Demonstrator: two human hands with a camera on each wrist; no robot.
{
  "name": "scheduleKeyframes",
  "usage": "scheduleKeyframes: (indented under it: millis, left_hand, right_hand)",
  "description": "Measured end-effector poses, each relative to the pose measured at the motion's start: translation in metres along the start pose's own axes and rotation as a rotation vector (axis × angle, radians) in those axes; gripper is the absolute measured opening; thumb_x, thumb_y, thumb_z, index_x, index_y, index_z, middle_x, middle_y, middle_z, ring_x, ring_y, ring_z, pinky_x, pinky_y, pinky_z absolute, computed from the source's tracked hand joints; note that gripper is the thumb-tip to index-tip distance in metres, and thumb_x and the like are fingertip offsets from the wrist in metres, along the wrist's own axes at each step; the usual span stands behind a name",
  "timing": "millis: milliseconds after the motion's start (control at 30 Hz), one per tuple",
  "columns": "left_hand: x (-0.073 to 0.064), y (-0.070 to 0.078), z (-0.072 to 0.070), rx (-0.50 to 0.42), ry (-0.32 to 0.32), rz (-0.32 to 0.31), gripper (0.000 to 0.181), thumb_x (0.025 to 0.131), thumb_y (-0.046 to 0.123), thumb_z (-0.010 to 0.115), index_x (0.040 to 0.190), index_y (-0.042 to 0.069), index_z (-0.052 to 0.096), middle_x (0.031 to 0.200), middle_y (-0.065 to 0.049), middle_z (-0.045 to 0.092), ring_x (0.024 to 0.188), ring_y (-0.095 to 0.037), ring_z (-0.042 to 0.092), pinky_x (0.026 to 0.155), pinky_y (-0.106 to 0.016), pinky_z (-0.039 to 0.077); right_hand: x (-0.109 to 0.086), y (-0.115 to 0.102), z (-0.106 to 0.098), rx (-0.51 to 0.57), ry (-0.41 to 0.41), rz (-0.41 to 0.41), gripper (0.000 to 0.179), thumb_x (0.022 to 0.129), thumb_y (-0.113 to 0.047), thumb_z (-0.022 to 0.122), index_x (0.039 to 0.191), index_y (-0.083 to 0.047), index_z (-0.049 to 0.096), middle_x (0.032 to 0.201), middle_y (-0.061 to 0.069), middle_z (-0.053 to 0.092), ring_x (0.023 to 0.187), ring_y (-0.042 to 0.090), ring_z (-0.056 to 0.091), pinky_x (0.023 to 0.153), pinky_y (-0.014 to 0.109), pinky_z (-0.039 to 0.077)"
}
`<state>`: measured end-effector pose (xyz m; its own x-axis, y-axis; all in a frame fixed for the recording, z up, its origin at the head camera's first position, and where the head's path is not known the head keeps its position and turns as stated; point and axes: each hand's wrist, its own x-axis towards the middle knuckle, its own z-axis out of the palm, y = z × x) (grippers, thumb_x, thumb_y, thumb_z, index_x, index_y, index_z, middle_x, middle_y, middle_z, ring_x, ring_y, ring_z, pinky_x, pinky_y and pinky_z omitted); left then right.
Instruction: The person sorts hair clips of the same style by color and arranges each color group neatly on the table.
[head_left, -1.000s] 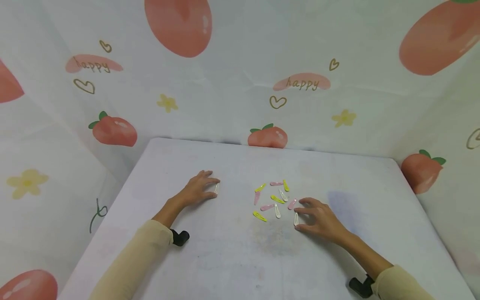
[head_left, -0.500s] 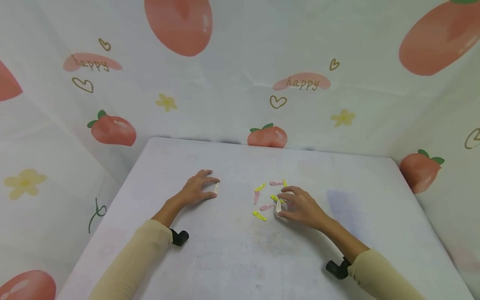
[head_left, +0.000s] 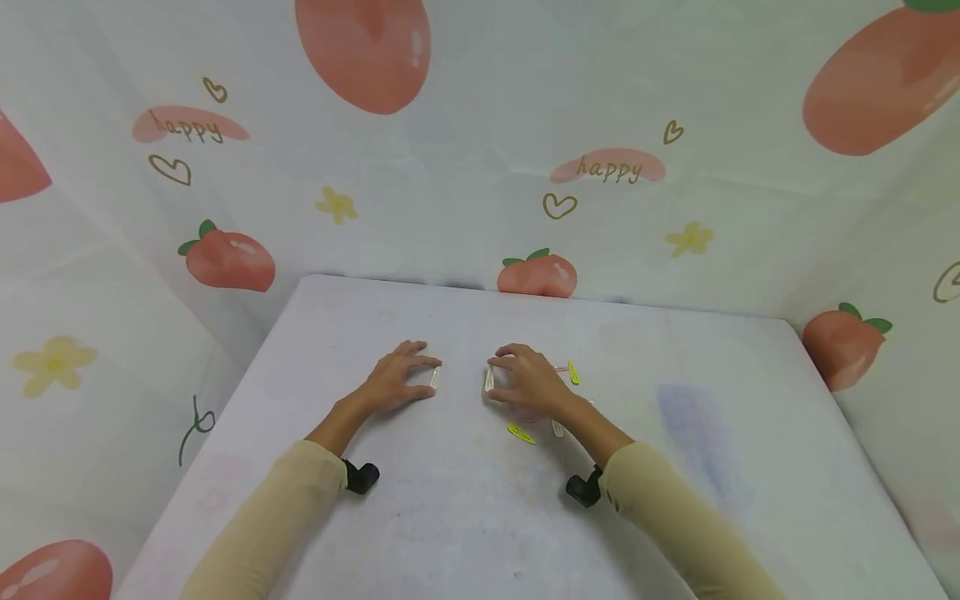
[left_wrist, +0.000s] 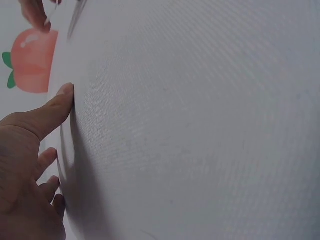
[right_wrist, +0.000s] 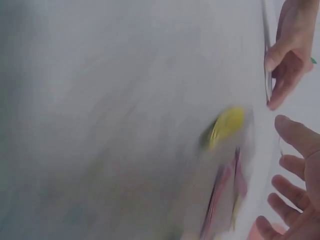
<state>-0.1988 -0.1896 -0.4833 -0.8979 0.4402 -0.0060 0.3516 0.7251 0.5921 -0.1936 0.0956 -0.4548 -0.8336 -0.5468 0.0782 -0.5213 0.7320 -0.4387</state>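
Observation:
In the head view my left hand (head_left: 393, 379) rests at the table's left middle, thumb and index finger at the two ends of a white snap hair clip (head_left: 435, 378). My right hand (head_left: 528, 382) faces it, pinching another white snap hair clip (head_left: 490, 379) end to end between thumb and index finger. That clip appears in the right wrist view as a thin edge (right_wrist: 281, 147) between the fingertips. Beneath the right hand and forearm lie more snap clips, partly hidden: a yellow clip (head_left: 521, 434), a white clip (head_left: 557, 428) and another yellow clip (head_left: 573, 372).
A white-covered table (head_left: 450, 517) extends all around the hands. Behind it hangs a white backdrop (head_left: 450, 183) printed with peaches. In the right wrist view, pink clips (right_wrist: 215, 200) lie close below the right hand. Each wrist carries a black camera (head_left: 362, 477).
My right hand has carried its white clip leftward from the right side of the clip pile, across it, to near the left hand. The left hand has stayed in place.

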Motion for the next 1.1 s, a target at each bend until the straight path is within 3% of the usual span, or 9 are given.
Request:
scheduleKeyframes:
  millis: [200, 367, 800, 1100]
  left_hand:
    - [0.001, -0.001, -0.002, 0.034, -0.002, 0.005, 0.046, 0.088, 0.024, 0.076, 0.130, 0.009, 0.065, 0.153, -0.025, 0.038, 0.145, -0.050, 0.021, 0.110, -0.069, 0.022]
    - [-0.001, -0.001, -0.002, 0.032, 0.014, 0.018, 0.046, 0.087, 0.022, 0.077, 0.129, 0.008, 0.066, 0.151, -0.027, 0.039, 0.143, -0.053, 0.022, 0.108, -0.071, 0.023]
    - [0.001, 0.004, -0.001, 0.010, 0.018, 0.019, 0.045, 0.086, 0.023, 0.078, 0.128, 0.007, 0.067, 0.150, -0.027, 0.040, 0.143, -0.053, 0.024, 0.107, -0.072, 0.023]
    - [0.001, 0.003, 0.000, 0.011, 0.013, 0.011, 0.046, 0.086, 0.021, 0.078, 0.129, 0.007, 0.066, 0.151, -0.026, 0.039, 0.144, -0.051, 0.023, 0.108, -0.071, 0.022]
  right_hand:
    - [0.028, -0.017, 0.022, -0.061, -0.023, 0.003, 0.051, 0.086, -0.037, 0.077, 0.128, -0.010, 0.068, 0.130, 0.009, 0.062, 0.128, 0.027, 0.051, 0.104, 0.048, 0.043]
    - [0.041, -0.026, 0.034, -0.087, -0.020, -0.009, 0.049, 0.088, -0.037, 0.075, 0.128, -0.010, 0.068, 0.130, 0.009, 0.061, 0.128, 0.026, 0.050, 0.102, 0.048, 0.042]
    - [0.046, -0.027, 0.035, -0.019, -0.091, 0.053, 0.049, 0.086, -0.038, 0.078, 0.129, -0.017, 0.068, 0.134, 0.010, 0.055, 0.133, 0.026, 0.041, 0.106, 0.051, 0.037]
    - [0.047, -0.027, 0.032, -0.012, -0.114, 0.045, 0.056, 0.084, -0.040, 0.080, 0.133, -0.018, 0.065, 0.137, 0.010, 0.054, 0.137, 0.028, 0.037, 0.108, 0.054, 0.035]
